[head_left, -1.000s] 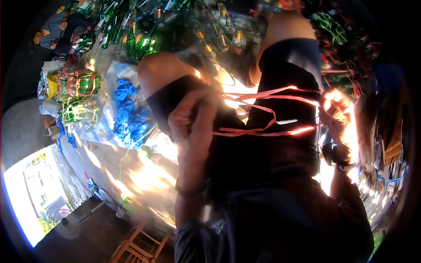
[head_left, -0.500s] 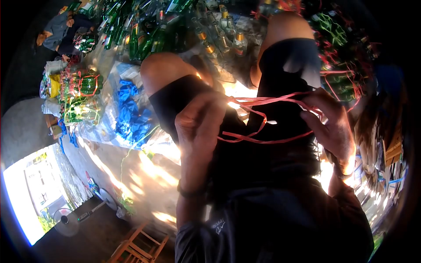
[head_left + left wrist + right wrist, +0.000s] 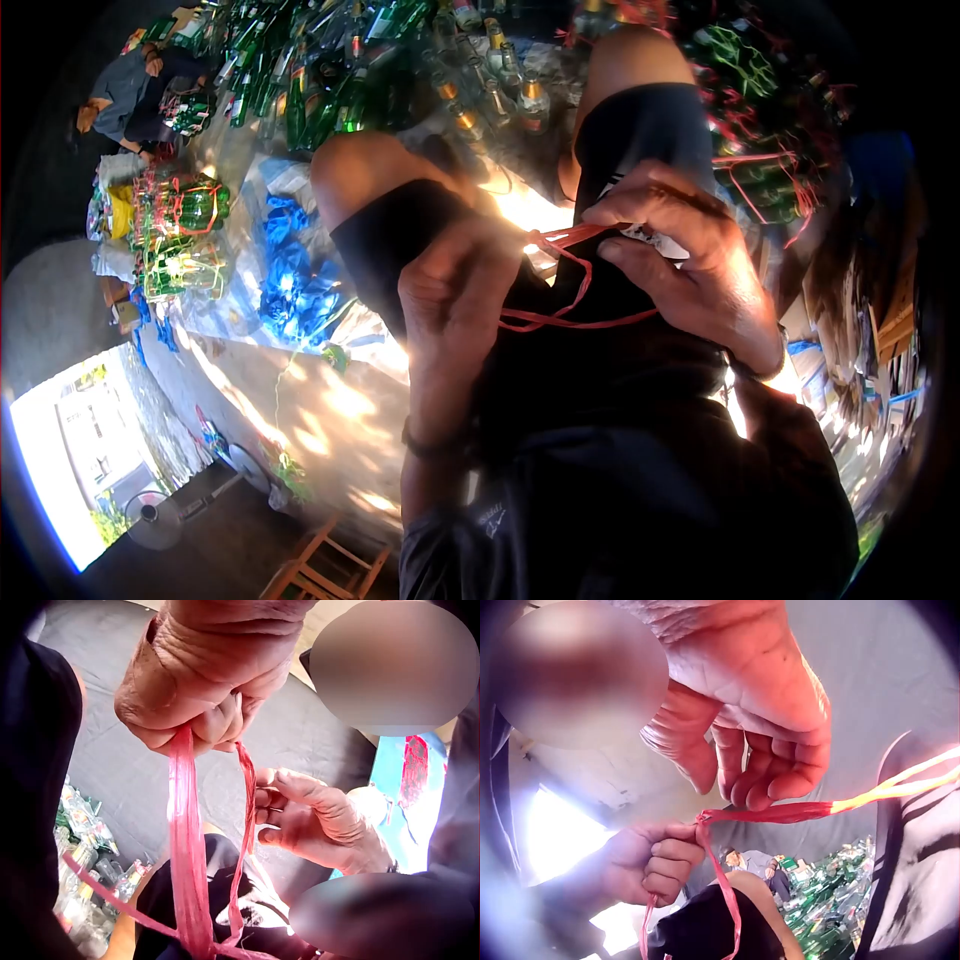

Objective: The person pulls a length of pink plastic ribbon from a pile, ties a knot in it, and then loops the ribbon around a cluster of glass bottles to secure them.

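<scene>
Pink plastic twine (image 3: 575,237) stretches across my lap, several strands gathered into a band with a loop hanging under it. My left hand (image 3: 455,295) grips the twine in curled fingers; in the left wrist view a flat pink strip (image 3: 187,832) drops from that fist. A small knot (image 3: 703,817) sits at the left thumb and forefinger in the right wrist view. My right hand (image 3: 690,262) is held just over the band, thumb and forefinger apart. Its loosely bent fingers (image 3: 761,791) have their tips right at the twine, not wrapped round it.
Many green glass bottles (image 3: 295,105) lie beyond my knees, with clear bottles (image 3: 532,100) nearer. Tied bottle bundles (image 3: 185,205) stand at the left beside blue plastic (image 3: 295,265). A seated person (image 3: 130,85) is at the far left; a wooden chair (image 3: 325,565) stands lower left.
My right hand has moved left along the twine, from its far end toward my left hand, and its fingers have spread. The left hand keeps its grip, nearly in place.
</scene>
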### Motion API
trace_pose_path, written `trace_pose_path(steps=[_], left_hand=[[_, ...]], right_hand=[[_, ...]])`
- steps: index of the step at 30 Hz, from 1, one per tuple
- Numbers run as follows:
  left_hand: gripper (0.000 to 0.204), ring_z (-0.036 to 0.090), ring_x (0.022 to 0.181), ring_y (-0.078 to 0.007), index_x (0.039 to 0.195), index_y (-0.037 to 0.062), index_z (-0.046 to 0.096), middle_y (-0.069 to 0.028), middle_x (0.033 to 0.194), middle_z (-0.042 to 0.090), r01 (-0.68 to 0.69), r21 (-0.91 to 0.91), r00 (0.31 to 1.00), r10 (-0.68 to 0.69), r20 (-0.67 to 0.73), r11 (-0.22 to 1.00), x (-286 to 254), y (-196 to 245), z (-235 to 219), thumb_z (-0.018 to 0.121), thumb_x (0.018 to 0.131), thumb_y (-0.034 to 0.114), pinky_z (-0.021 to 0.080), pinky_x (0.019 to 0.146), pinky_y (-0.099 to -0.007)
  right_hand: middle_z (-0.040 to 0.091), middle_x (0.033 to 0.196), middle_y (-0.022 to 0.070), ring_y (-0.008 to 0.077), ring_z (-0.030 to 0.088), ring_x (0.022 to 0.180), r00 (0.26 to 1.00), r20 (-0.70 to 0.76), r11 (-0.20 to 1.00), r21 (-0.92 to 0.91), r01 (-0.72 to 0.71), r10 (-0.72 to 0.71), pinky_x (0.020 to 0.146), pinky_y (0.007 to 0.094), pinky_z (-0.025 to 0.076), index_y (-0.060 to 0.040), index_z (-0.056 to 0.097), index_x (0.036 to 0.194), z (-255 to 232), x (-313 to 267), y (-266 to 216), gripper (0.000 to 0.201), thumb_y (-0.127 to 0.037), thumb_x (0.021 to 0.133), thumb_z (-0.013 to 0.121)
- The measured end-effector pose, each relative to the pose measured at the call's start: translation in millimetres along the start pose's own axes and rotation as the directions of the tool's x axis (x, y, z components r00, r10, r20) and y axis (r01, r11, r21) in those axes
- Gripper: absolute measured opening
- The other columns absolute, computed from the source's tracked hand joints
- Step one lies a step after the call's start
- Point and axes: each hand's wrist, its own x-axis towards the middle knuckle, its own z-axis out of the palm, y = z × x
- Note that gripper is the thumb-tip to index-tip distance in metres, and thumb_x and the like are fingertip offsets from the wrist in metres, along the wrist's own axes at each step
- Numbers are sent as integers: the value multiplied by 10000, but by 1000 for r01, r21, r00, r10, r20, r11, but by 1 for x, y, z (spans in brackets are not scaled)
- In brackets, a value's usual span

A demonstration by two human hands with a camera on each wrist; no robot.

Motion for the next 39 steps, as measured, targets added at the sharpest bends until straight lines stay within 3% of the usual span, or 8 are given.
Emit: trace_pose_path(steps=[4,8,12,18,24,31,34,39], left_hand=[[101,561,809,-43,1005,-16,711,17,872,655,38,49,998,-41,55,998,0,3,-1,627,970,29,448,752,-203],[101,577,803,-55,1011,-17,710,-3,861,670,48,83,998,-52,45,995,1,7,3,630,965,26,469,745,-219],[103,596,795,-69,1014,-25,703,-35,854,687,36,152,998,-45,54,988,4,2,1,630,964,29,486,721,-237],[113,603,768,-81,1034,-32,691,-42,837,683,27,189,997,-40,64,982,6,-7,-1,627,961,26,489,704,-239],[126,554,703,-55,1056,-16,695,-14,771,648,15,147,997,-25,71,989,4,-3,4,640,946,13,456,669,-217],[131,520,688,-28,1071,-20,701,5,752,633,-164,61,978,154,140,985,7,-19,6,693,964,57,414,635,-193],[152,519,688,-33,1069,-19,704,3,755,637,-133,81,984,122,126,988,6,-17,7,709,973,99,418,636,-200],[150,529,696,-43,1052,-24,704,0,758,640,-166,163,980,144,139,973,7,-17,5,703,977,106,433,640,-214]], right_hand=[[692,932,103,214,677,870,987,103,986,103,-133,123,769,308,531,-6,683,1116,10,5,-1,284,60,846,743],[649,858,72,172,626,761,982,186,994,96,-55,36,677,302,487,-11,699,1015,16,6,13,155,37,870,733],[614,832,54,169,586,739,982,133,966,206,-156,130,659,313,463,-12,690,950,25,1,18,96,30,874,732],[606,857,51,156,571,797,994,96,994,99,49,-59,687,298,455,-16,664,937,18,7,21,72,36,905,700],[613,901,41,86,602,834,935,237,865,372,-338,264,737,234,483,4,643,1003,19,-1,20,61,39,956,659],[581,942,22,69,586,822,935,239,845,411,-342,262,722,226,475,10,638,994,20,-3,20,41,46,976,630],[571,948,21,65,563,808,913,280,790,464,-400,297,705,228,461,10,636,982,19,-3,20,32,42,976,634],[584,928,16,68,559,784,952,224,823,485,-296,211,696,230,456,1,641,971,19,-2,26,43,38,961,659]])
